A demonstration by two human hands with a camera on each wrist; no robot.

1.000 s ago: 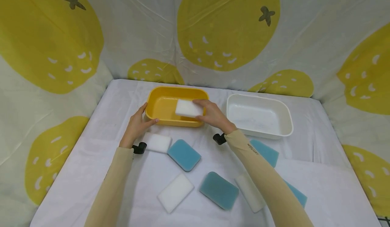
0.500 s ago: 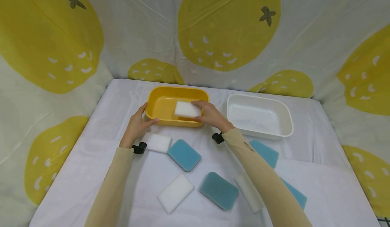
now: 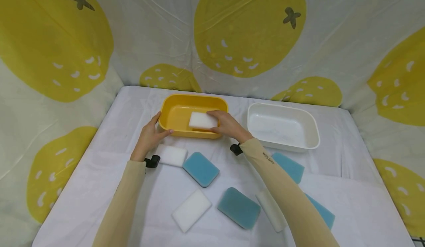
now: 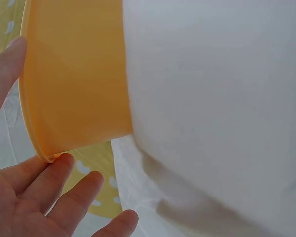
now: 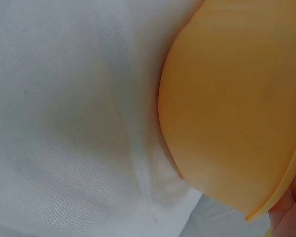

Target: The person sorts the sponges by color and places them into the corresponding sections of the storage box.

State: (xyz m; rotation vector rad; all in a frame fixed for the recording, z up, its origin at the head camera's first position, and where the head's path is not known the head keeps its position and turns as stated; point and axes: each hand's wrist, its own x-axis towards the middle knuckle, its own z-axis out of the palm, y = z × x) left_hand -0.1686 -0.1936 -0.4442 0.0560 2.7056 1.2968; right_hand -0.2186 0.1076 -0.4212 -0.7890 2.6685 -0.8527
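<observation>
Yel-fruit-print cloth [image 3: 159,25] at back + both sides; wht tablecloth [image 3: 362,202], sl. creased.

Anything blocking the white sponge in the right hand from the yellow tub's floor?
Nothing visible. The right hand holds the white sponge over the yellow tub; the left hand is at the opposite end. The patch directly under the sponge is hidden.

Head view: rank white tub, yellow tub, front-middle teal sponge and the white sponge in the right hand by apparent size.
1. White tub and yellow tub: too alike to rank.
2. Teal sponge.
3. White sponge in the right hand, partly hidden by it.
</observation>
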